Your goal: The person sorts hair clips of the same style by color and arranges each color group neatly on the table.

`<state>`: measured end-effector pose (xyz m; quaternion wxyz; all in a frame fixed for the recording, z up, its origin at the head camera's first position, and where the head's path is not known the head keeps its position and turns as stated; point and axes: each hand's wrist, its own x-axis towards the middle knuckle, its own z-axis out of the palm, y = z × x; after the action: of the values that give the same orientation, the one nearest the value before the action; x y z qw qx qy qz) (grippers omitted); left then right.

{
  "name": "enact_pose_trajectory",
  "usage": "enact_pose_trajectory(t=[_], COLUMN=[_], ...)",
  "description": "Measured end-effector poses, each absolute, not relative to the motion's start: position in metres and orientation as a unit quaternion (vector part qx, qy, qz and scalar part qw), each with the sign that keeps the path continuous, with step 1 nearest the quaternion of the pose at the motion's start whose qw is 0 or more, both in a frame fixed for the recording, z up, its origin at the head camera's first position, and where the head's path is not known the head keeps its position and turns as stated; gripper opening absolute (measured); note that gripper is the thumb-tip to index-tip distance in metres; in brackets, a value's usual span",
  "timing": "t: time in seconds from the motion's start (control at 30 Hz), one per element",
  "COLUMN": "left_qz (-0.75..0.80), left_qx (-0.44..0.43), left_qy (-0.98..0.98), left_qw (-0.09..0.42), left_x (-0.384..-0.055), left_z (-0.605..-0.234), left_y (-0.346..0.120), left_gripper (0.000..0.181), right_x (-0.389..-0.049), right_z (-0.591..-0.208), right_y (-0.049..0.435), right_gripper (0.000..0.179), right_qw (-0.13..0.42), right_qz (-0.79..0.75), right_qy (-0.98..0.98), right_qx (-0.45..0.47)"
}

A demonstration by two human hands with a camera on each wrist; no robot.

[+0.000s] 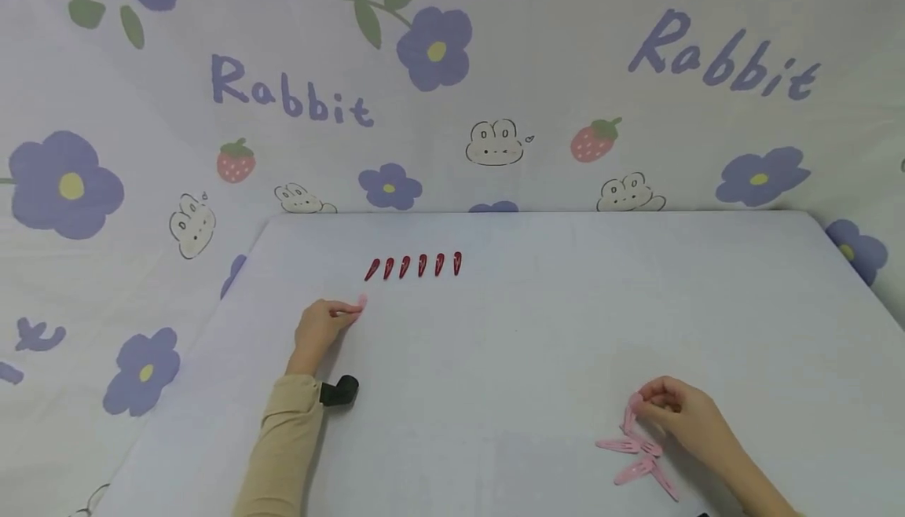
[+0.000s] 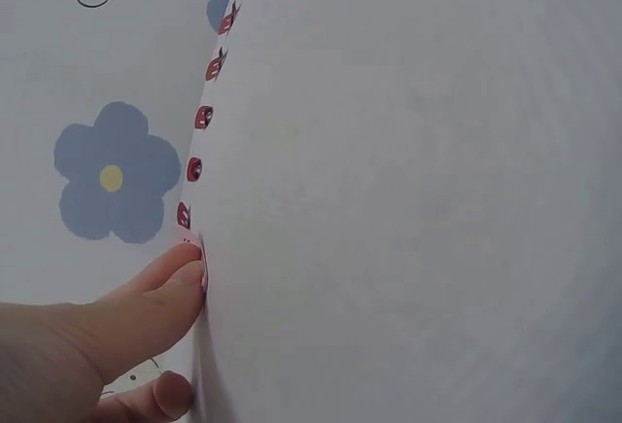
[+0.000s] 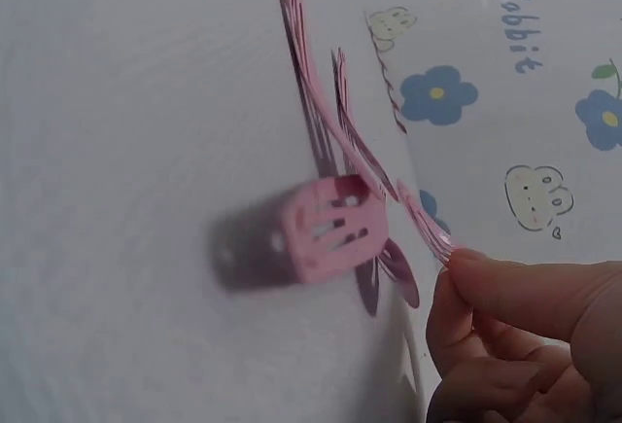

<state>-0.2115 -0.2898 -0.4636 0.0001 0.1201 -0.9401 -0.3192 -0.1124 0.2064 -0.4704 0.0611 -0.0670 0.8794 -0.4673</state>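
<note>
My left hand [image 1: 321, 328] pinches a pink snap hair clip [image 1: 363, 301] between thumb and fingers, close over the table just below the left end of a row of red hair clips [image 1: 422, 265]. In the left wrist view the pink clip [image 2: 190, 238] shows at the fingertips, mostly hidden by them. At the right front, my right hand [image 1: 686, 415] pinches another pink hair clip [image 1: 628, 416] by its end. Right below that clip lies a loose pile of several pink hair clips [image 1: 639, 468], crossing one another; the right wrist view shows them [image 3: 340, 233] from the side.
The white table [image 1: 509, 336] has its far edge against a cloth backdrop [image 1: 551, 85] printed with flowers, rabbits and strawberries. A black wrist mount [image 1: 341, 391] sticks out from the left sleeve [image 1: 283, 438] above the tabletop.
</note>
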Motion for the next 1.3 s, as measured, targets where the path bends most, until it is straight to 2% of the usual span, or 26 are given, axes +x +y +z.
enact_pose_trajectory(t=[0.17,0.47,0.7,0.83,1.07,1.3], left_qz=[-0.323,-0.322,-0.319,-0.312,-0.31,-0.328], left_qx=[0.118,0.121,0.116,0.11,0.114,0.116], left_qy=[-0.939,-0.939,-0.941,-0.943,-0.944,-0.938], left_qw=[0.003,0.001,0.014,0.028,0.028,0.012], left_x=[-0.21,-0.206,-0.208,-0.211,-0.214,-0.213], left_z=[-0.466,-0.47,-0.47,-0.471,-0.471,-0.468], left_y=[-0.293,-0.296,-0.297,-0.294,-0.293,-0.294], left_gripper=[0.023,0.024,0.023,0.022,0.022,0.021], right_x=[-0.117,-0.127,-0.144,-0.152,-0.169,-0.195], right_z=[-0.47,-0.464,-0.45,-0.447,-0.437,-0.427], right_y=[0.212,0.213,0.201,0.191,0.158,0.118], right_gripper=[0.013,0.014,0.011,0.011,0.016,0.018], right_qw=[0.076,0.143,0.156,0.156,0.123,0.152], right_qz=[-0.496,-0.473,-0.455,-0.45,-0.455,-0.479], right_qy=[0.86,0.861,0.855,0.856,0.863,0.846], right_qx=[-0.093,-0.122,-0.195,-0.201,-0.183,-0.181])
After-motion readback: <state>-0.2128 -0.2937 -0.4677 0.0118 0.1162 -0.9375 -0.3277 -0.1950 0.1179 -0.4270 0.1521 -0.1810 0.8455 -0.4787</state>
